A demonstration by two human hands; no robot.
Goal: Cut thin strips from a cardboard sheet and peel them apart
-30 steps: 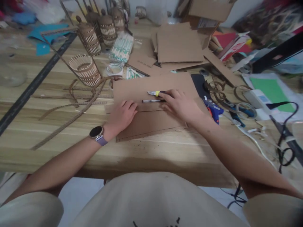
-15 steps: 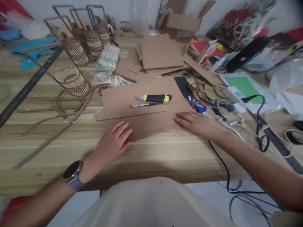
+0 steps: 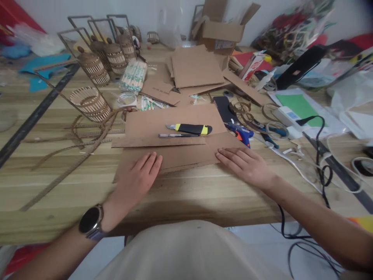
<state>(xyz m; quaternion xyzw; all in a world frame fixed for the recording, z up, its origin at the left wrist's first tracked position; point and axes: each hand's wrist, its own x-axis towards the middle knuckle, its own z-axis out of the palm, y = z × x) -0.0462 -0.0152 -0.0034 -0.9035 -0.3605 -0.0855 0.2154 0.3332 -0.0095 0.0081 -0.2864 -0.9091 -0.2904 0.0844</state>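
A brown cardboard sheet [image 3: 180,157] lies on the wooden table in front of me. My left hand [image 3: 142,171] rests on its near left part, fingers stretched out and holding nothing. Over at the near right edge, my right hand [image 3: 244,163] lies flat with its fingertips on the cardboard. On the sheet are a black and yellow utility knife [image 3: 190,128], its short blade end pointing left, and a pen [image 3: 177,135] just below it. A narrow cardboard flap or strip [image 3: 157,143] crosses the sheet beneath the pen.
Slatted lanterns [image 3: 93,68] and an open slatted basket [image 3: 90,103] stand at left, with curled strips [image 3: 72,165] nearby. Behind lie stacked cardboard [image 3: 196,68] and bundled sticks [image 3: 134,76]. A blue glue gun [image 3: 241,133] and black cables [image 3: 325,175] are at right.
The cardboard, with the knife and pen on it, has shifted slightly toward me. My left hand's fingers have drawn closer together, and my right hand sits a little lower.
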